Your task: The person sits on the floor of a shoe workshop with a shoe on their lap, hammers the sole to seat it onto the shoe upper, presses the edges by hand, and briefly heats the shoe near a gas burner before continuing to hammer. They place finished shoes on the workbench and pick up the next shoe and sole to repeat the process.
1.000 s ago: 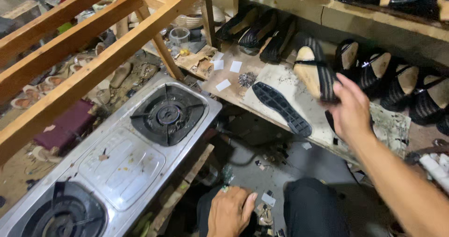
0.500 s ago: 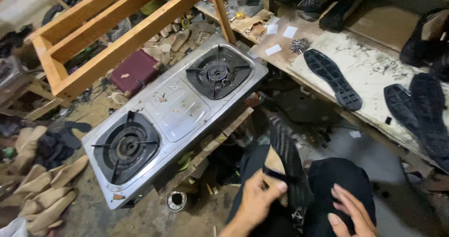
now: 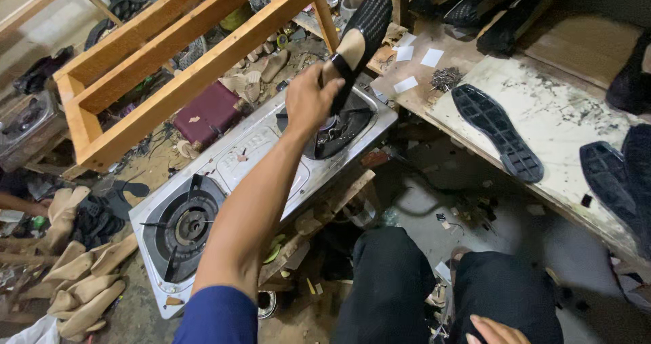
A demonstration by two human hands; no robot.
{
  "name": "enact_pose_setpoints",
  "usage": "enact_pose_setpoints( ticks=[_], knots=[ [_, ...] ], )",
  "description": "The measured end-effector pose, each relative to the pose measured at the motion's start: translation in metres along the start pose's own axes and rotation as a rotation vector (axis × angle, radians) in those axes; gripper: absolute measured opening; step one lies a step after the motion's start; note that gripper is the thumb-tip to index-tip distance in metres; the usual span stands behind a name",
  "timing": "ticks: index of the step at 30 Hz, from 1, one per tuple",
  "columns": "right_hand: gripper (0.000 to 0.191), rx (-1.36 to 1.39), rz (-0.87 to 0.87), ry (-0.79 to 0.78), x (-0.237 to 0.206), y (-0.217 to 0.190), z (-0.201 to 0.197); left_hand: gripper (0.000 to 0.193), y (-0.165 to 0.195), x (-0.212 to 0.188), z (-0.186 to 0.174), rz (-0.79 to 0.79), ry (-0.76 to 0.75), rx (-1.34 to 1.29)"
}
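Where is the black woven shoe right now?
In the head view, upper middle: the left hand holds the black woven shoe tilted above the far burner of the two-burner gas stove, beside the wooden frame.

We are in a small shoemaking workshop, rough and crowded. A low, glue-stained bench (image 3: pixel 576 120) carries loose black rubber soles (image 3: pixel 497 132), a heap of small tacks (image 3: pixel 446 78) and white paper scraps (image 3: pixel 420 59), with finished black shoes (image 3: pixel 475 8) lined up behind. A grimy two-burner gas stove (image 3: pixel 237 181) sits on the littered floor, and over its far burner our left hand (image 3: pixel 308 100) holds a black woven shoe upper (image 3: pixel 359 35). Tan leather offcuts (image 3: pixel 81 283) pile up beside it, under a bare wooden frame (image 3: pixel 169 59).
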State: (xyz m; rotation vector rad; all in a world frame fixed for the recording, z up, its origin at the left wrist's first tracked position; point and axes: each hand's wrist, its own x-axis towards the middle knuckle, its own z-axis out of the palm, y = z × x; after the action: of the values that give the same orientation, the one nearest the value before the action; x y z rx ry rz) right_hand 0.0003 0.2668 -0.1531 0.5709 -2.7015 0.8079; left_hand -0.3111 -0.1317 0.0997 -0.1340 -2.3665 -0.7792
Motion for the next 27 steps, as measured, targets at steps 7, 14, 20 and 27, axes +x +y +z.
enact_pose_setpoints(
  ticks=[7, 14, 20, 27],
  knots=[
    [0.052, -0.068, 0.043, -0.353, 0.025, 0.012, 0.006, 0.027, -0.037, 0.042, -0.002, -0.114, -0.409, 0.474],
    [0.04, -0.003, -0.175, -0.01, 0.03, 0.003, 0.006, 0.04, -0.071, 0.012, -0.097, -0.188, -0.762, 0.694],
    [0.043, 0.054, -0.253, -0.115, 0.034, 0.013, 0.014, 0.039, -0.085, -0.015, -0.154, -0.248, -0.791, 0.709],
    [0.039, 0.023, -0.112, -0.067, 0.008, 0.01, 0.019, 0.031, -0.088, -0.005, -0.105, -0.179, -0.56, 0.674]
  ],
)
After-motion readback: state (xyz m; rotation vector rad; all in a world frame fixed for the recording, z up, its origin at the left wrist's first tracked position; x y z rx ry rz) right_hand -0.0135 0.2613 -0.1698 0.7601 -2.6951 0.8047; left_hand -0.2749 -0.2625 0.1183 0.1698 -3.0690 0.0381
